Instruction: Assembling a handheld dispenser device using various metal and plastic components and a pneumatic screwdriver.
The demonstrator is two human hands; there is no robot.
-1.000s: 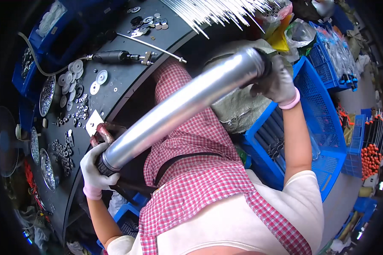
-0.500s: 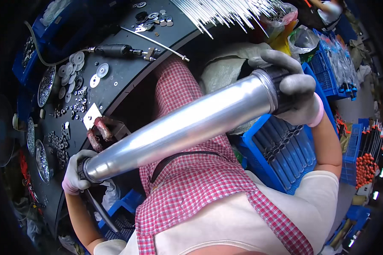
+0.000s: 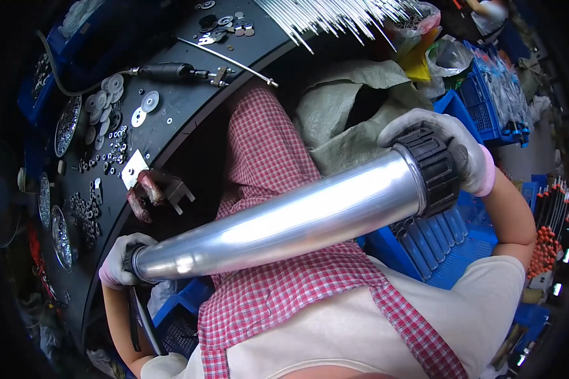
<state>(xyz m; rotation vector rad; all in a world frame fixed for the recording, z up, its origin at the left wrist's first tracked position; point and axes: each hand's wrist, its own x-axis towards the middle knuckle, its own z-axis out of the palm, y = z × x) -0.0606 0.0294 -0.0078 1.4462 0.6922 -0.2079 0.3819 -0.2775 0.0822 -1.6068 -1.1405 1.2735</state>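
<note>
A shiny metal tube [image 3: 284, 218] lies across my lap, tilted with its right end higher in the picture. My gloved left hand [image 3: 125, 259] is wrapped round its narrower end, at a dark end fitting [image 3: 133, 260]. At the wider end sits a ribbed black cap [image 3: 437, 172]. My gloved right hand [image 3: 452, 139] curls over the top and outer side of this cap; its thumb and the far face of the cap are partly hidden. Below the left hand a thin rod [image 3: 146, 322] slants down beside my forearm.
The dark bench [image 3: 189, 107] at the left bears washers [image 3: 150, 101], small nuts, a pneumatic driver [image 3: 164, 71] and a long thin rod [image 3: 227, 61]. Metal rods [image 3: 335, 19] lie at the far edge. A blue crate [image 3: 464, 252] of tubes stands at my right, near a greenish sack [image 3: 325, 107].
The tube's capped end has swung lower and slightly right, making the tube flatter. My right hand has shifted round the cap, showing more of its ribs. The left hand keeps its grip.
</note>
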